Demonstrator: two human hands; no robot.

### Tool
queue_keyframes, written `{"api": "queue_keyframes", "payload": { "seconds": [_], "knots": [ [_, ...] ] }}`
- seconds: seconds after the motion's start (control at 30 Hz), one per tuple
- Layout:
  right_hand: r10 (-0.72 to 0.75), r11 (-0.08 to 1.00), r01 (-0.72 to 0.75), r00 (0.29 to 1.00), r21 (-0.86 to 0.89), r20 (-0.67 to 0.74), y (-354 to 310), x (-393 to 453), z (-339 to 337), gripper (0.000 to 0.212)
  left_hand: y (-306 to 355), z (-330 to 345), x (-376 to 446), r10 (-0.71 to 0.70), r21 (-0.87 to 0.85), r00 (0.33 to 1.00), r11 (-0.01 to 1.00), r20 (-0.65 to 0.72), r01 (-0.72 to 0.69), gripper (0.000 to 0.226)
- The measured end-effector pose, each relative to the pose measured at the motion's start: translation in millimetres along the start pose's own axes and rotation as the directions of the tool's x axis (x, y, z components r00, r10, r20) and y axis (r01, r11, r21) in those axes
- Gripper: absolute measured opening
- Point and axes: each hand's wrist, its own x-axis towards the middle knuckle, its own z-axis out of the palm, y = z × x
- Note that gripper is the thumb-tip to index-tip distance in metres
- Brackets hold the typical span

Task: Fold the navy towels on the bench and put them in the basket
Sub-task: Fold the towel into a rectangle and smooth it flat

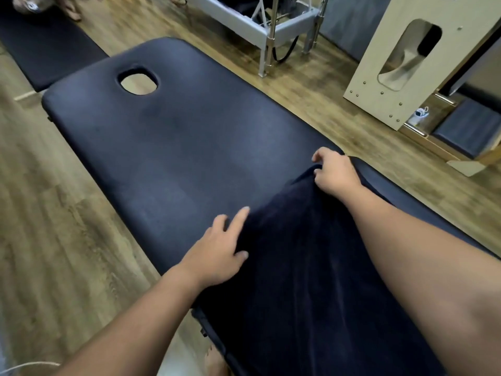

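While my left hand [217, 251] lies on the near-left edge of the navy towel [303, 261], its fingers are spread and nearly straight, pressing flat on the cloth with the thumb resting on the fabric, gripping nothing. My right hand [336, 172] is farther out, at the towel's far end near the right edge of the bench [168, 137], and its fingers are curled round a bunched fold of the cloth, pinching it so that it rises in a small ridge. That towel lies lengthwise over the near part of the padded bench, running from between my two hands back toward me and out of the bottom of the view, with soft lengthwise creases in it. Beyond my hands the dark padding is bare as far as the oval face hole [138, 82] near its far end. A second dark pad [46, 50] stands past the far left corner, on the wood floor [54, 226]. To the right stand a grey metal frame [260, 25] and a pale wooden panel [385, 85] with a tall slot cut in it
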Motion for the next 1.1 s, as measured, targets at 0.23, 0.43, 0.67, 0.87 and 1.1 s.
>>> {"api": "queue_keyframes", "payload": {
  "seconds": [0.23,0.43,0.67,0.87,1.1],
  "knots": [
    [-0.132,0.972,0.075,0.959,-0.222,-0.252,7.8,-9.1,14.9,0.013,40.3,19.8,24.8,0.269,0.495,0.941,0.8,0.206,-0.338,0.112],
    [-0.17,0.955,0.121,0.972,-0.272,-0.164,46.1,-95.0,39.3,0.047,89.3,30.3,81.5,0.293,0.607,0.942,0.722,0.164,-0.331,0.12],
    [0.445,0.885,-0.414,0.888,-0.213,0.119,134.6,-105.3,7.4,0.057,149.1,12.8,142.8,0.131,0.697,0.943,0.645,0.305,-0.315,0.161],
    [0.1,0.926,-0.124,0.991,-0.356,-0.085,135.6,-163.1,6.1,0.047,165.2,17.8,163.6,0.059,0.595,0.949,0.767,0.31,-0.242,0.156],
    [0.534,0.819,-0.532,0.844,-0.217,-0.051,186.0,-210.0,15.3,0.057,170.2,17.8,168.5,0.02,0.571,0.931,0.785,0.364,-0.24,0.161]
  ]
}}
